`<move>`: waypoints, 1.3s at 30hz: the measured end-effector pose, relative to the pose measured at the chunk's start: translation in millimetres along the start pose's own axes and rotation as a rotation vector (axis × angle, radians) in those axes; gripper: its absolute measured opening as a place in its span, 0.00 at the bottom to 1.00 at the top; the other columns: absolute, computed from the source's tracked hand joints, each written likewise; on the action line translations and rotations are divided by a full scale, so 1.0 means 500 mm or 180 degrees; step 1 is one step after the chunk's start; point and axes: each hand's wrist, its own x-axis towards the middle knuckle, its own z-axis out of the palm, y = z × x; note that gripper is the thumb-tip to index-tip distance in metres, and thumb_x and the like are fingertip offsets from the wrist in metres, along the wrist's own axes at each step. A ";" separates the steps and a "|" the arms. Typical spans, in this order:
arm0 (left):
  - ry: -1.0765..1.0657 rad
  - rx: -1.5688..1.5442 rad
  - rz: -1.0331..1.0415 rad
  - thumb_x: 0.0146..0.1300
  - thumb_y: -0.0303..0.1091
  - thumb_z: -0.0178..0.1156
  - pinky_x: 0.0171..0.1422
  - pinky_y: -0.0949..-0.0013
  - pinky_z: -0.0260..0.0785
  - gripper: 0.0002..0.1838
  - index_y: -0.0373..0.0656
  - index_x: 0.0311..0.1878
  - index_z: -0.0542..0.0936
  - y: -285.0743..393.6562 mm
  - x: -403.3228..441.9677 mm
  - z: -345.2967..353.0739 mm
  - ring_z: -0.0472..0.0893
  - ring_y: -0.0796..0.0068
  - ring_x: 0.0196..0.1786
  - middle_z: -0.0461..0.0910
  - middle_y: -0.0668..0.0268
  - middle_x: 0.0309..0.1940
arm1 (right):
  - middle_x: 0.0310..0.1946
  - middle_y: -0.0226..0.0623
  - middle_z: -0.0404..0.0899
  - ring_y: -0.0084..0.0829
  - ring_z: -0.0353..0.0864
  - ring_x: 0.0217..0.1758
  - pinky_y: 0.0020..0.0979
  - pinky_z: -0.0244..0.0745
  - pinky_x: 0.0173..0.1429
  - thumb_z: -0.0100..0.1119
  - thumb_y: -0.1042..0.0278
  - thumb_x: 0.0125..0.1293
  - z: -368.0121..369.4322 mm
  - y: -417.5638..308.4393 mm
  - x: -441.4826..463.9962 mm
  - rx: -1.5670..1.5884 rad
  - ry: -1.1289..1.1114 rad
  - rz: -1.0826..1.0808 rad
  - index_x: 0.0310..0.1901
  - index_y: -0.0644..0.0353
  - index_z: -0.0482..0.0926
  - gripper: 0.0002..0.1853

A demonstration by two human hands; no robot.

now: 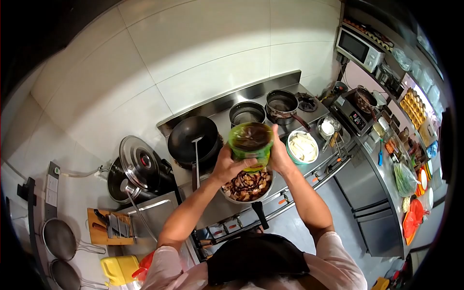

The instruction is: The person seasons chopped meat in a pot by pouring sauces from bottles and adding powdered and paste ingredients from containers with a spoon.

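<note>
Between both hands is a green plastic tub (251, 142) with dark brown contents showing at its top; whether a lid covers it I cannot tell. My left hand (231, 163) grips its left side, fingers wrapped around the front. On the opposite side my right hand (279, 155) presses against the tub, thumb pointing up. Directly below stands a pot (272, 183) of chopped brown pieces (244, 188) streaked with dark sauce, its black handle (260, 215) pointing toward me. The tub and hands hide the pot's far part.
A wok (186, 133) with a ladle (196, 159) sits left on the stove. Behind are two saucepans (247, 112) (282, 101). White pieces fill a bowl (288, 145) at right. A lidded stockpot (116, 179) and a knife rack (92, 227) stand farther left.
</note>
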 end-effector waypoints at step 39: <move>0.0712 -0.0197 0.0760 0.51 0.27 0.77 0.68 0.64 0.71 0.43 0.36 0.68 0.65 0.025 -0.017 0.058 0.78 0.68 0.61 0.76 0.59 0.59 | 0.50 0.32 0.79 0.22 0.78 0.52 0.27 0.77 0.58 0.54 0.45 0.77 0.071 -0.028 0.007 -0.0799 0.0316 -0.0497 0.56 0.62 0.77 0.25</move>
